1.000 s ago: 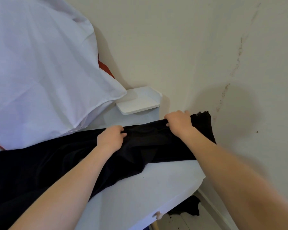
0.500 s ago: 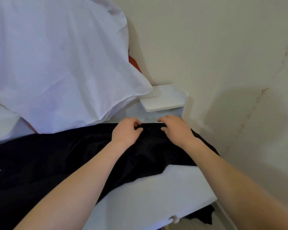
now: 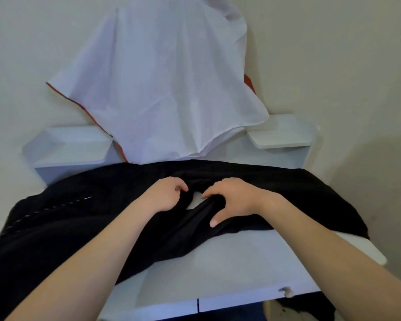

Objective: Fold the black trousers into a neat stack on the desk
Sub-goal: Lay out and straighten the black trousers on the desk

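Barely started. Lying unfolded, left to right across the white worktop [image 3: 241,262]: limp black fabric trousers [image 3: 79,228], bunched mid-length. Gripping that bunch: left hand [image 3: 169,195], fingers curled in; right hand [image 3: 232,198], pinching a ridge between thumb and fingers. Left to do: every fold, then stacking.

Black trousers [image 3: 79,228] lie unfolded and rumpled across a white desk [image 3: 241,269], spread wide to either side of a person's two hands. The left hand [image 3: 164,195] and right hand [image 3: 232,200] grip the dark cloth near its middle, and a small patch of desk shows in the gap between them. Under the right hand the fabric bunches into a ridge that runs back toward the person. Left of the left hand, a line of pale stitching crosses the cloth. Right of the right hand, the trousers reach the desk's edge and droop over it.
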`<state>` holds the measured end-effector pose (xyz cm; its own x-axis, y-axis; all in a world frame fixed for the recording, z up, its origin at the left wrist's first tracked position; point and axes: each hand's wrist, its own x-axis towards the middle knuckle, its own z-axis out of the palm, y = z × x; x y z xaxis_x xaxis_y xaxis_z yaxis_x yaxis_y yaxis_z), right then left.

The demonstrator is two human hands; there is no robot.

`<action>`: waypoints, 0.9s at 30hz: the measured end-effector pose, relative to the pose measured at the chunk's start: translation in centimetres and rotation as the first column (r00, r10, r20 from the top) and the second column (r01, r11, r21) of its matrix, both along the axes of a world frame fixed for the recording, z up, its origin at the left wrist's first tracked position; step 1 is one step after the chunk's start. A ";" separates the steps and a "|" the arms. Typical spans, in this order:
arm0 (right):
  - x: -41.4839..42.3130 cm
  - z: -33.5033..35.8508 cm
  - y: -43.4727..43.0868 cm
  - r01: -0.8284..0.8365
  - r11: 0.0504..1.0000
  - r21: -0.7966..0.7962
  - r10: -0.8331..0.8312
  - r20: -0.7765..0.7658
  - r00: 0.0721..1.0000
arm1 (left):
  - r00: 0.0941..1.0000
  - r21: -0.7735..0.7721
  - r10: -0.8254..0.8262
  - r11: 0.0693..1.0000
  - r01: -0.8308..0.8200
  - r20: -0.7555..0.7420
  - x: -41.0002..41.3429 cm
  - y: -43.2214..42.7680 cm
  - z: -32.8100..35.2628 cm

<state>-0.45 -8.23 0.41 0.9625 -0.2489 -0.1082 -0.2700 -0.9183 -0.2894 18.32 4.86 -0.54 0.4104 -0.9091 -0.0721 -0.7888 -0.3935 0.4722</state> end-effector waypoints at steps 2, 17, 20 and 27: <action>0.2 -0.5 0.4 -0.040 0.997 -0.061 0.039 -0.018 0.999 | 1.000 0.086 -0.030 0.996 0.030 -0.001 0.5 0.7 -0.7; 2.0 0.8 -0.1 0.089 0.985 0.147 -0.121 0.230 0.966 | 0.798 0.376 0.315 0.919 -0.121 -0.514 -0.4 5.2 2.8; 2.5 1.1 0.3 0.121 0.983 0.141 -0.149 0.205 0.967 | 0.759 0.349 0.165 0.933 0.087 -0.630 -0.3 5.6 3.2; 3.1 3.1 -0.6 0.203 0.929 0.310 -0.290 0.267 0.919 | 0.987 0.132 -0.044 0.989 0.064 -0.154 2.3 6.3 4.4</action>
<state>2.61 -8.80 3.53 0.8706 -0.4853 0.0811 -0.3365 -0.7076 -0.6213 20.59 11.16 3.87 0.3360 -0.9071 -0.2537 -0.7348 -0.4209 0.5319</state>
